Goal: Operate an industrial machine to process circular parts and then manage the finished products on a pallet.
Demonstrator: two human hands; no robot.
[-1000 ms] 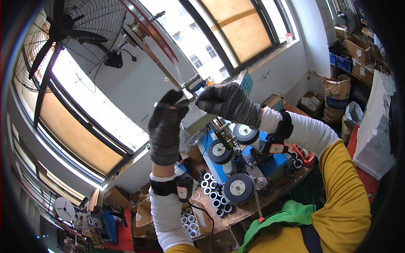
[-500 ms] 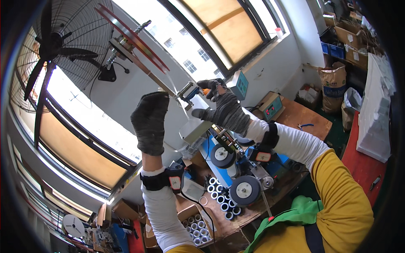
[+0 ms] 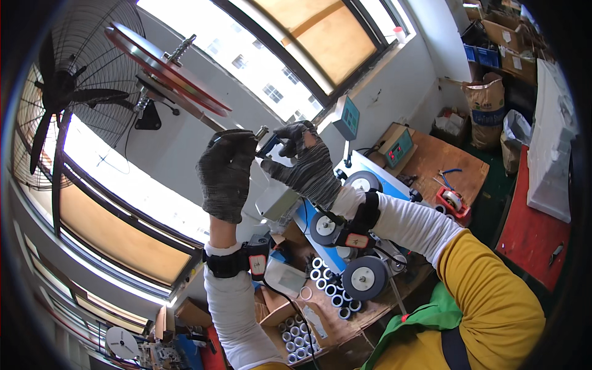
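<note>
Window (image 3: 250,58) behind; blue fitting (image 3: 269,147) between curled left fingers (image 3: 237,139) and right fingers (image 3: 290,131), grip unclear.

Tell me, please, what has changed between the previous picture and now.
The left hand has moved rightward, closing most of the gap to the right hand, and is now beside the blue fitting. Whether either hand grips anything is hard to tell. The right hand stays by that fitting; the grey wheels and the fan remain in place.
</note>
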